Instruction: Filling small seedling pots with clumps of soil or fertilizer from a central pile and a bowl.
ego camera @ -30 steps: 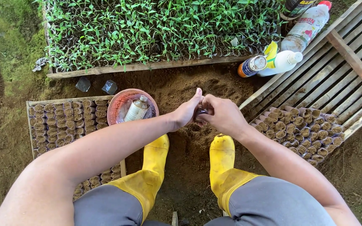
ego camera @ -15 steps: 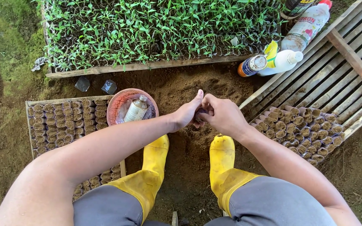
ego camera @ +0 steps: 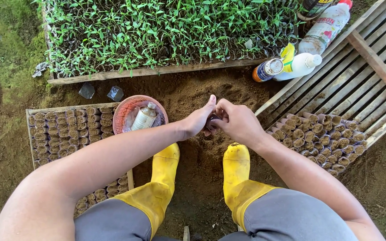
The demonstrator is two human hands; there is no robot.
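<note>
Nearest you, your two yellow boots [ego camera: 235, 169] stand on loose brown soil [ego camera: 202, 93], and that heap is the landmark for everything else.

Directly above the near edge of the soil, your left hand [ego camera: 198, 120] and right hand [ego camera: 239, 121] meet around a small dark pot [ego camera: 212, 119]. Your fingers [ego camera: 211, 102] are curled closed on it from both sides, the left thumb raised. The pot is mostly hidden, so I cannot tell how full it is or whether it is a bag or a rolled tube. Judging from that pinch, squeeze too hard and a soft wall could buckle and spill its fill between your boots. Ease off one hand without the other taking over and it would likely drop and tip.

Left of the soil, a pink basket [ego camera: 126, 111] holds a small bottle [ego camera: 144, 117] lying on its side. It sits just beside your left forearm, so an elbow swing could knock it onto the tray of filled pots [ego camera: 63, 134] further left. Right of the soil, more filled pots [ego camera: 318, 138] lie in rows against a slatted wooden frame [ego camera: 362, 80]; a careless right arm could topple the closest row.

Beyond the soil on the right, a can [ego camera: 268, 70] and a white bottle [ego camera: 298, 67] lie tipped over, so a cap that isn't tight could leak into the soil. Farthest off, the seedling bed [ego camera: 157, 31] seems out of harm's way.
</note>
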